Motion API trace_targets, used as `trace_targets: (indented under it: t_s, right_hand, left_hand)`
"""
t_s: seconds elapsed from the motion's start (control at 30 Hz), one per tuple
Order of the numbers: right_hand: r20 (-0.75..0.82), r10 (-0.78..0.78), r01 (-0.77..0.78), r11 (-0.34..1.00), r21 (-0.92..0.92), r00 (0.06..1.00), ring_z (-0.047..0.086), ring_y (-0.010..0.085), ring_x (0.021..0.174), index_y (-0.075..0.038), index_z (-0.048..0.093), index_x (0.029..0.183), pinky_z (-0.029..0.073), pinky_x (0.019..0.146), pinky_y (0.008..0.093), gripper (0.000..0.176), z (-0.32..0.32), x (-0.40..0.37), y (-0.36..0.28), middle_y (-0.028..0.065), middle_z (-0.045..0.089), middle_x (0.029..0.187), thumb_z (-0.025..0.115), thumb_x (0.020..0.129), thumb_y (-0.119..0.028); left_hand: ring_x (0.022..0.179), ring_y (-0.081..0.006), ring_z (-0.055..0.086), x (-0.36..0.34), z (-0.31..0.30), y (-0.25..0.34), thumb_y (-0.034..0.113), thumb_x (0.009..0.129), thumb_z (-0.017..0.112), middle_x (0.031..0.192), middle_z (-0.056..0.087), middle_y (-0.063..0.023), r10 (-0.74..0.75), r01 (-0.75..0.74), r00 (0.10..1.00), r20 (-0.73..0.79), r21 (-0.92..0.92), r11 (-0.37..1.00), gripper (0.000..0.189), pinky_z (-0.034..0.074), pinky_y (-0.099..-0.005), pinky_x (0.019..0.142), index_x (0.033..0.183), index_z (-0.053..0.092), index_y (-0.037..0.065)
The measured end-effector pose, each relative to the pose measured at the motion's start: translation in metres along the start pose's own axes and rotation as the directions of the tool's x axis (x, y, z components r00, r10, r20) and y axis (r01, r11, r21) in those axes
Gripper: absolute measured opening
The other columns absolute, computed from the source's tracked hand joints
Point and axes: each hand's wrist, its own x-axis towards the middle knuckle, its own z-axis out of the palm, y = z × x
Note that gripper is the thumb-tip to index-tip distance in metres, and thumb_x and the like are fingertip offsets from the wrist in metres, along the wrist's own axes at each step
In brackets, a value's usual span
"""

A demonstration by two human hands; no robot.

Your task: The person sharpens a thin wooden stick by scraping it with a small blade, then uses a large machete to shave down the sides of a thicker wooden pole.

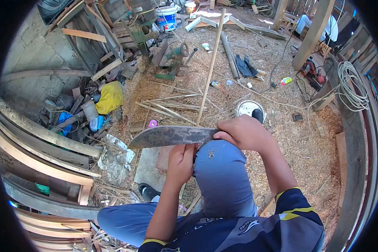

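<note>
My right hand (pixel 242 132) is wrapped round the handle of a machete, above my raised knee. The machete's broad, dark, stained blade (pixel 170 137) points left and lies nearly level across the view. Just below the blade, my left hand (pixel 181 163) is closed on a long thin wooden strip (pixel 211 69). That strip stretches away from me, and the blade crosses over its near end. The blade hides the exact spot where metal and wood meet. A few shavings (pixel 211 154) lie on my blue trouser knee.
Several thin strips (pixel 172 105) lie on the shaving-covered ground ahead. A white lid (pixel 250 108) is by my right shoe. Green machinery (pixel 170 63) and a paint bucket (pixel 166 19) stand farther off. Coiled cable (pixel 352 86) hangs right; another person (pixel 329 27) sits at the back right.
</note>
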Motion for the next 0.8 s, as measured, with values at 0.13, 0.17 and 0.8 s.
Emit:
trace_targets:
  t_s: [0.13, 0.17, 0.8]
  right_hand:
    - [-0.002, 0.001, -0.001, 1.000, -0.018, 1.000, 0.068, 0.0423, 0.073, -0.009, 0.064, 0.086, 0.052, 0.065, 0.0533, 0.046, -0.003, -0.002, -0.001, 0.0172, 0.067, 0.073, 0.054, 0.104, -0.051]
    - [-0.009, 0.002, -0.002, 1.000, -0.011, 1.000, 0.068, 0.0424, 0.073, -0.009, 0.064, 0.086, 0.052, 0.065, 0.0532, 0.046, -0.004, -0.003, -0.001, 0.0173, 0.067, 0.072, 0.053, 0.104, -0.050]
    - [-0.023, -0.012, 0.013, 0.999, 0.029, 1.000, 0.068, 0.0421, 0.074, -0.009, 0.065, 0.087, 0.053, 0.066, 0.0511, 0.046, 0.000, -0.006, 0.001, 0.0186, 0.066, 0.072, 0.053, 0.104, -0.049]
  left_hand:
    - [0.069, -0.0225, 0.060, -0.007, 0.002, -0.011, 0.020, 0.107, 0.050, 0.077, 0.065, -0.0122, 0.099, -0.098, 0.994, -0.038, 0.035, 0.995, 0.031, 0.046, -0.0384, 0.067, 0.093, 0.067, -0.002]
    - [0.068, -0.0216, 0.059, -0.009, 0.000, -0.011, 0.020, 0.108, 0.050, 0.076, 0.064, -0.0115, 0.097, -0.096, 0.995, -0.028, 0.025, 0.995, 0.030, 0.046, -0.0379, 0.066, 0.094, 0.066, -0.002]
    - [0.062, -0.0064, 0.045, 0.009, -0.003, -0.011, 0.022, 0.110, 0.051, 0.075, 0.055, 0.0025, -0.051, 0.068, 0.992, 0.117, -0.147, 0.987, 0.024, 0.033, -0.0246, 0.053, 0.102, 0.064, 0.003]
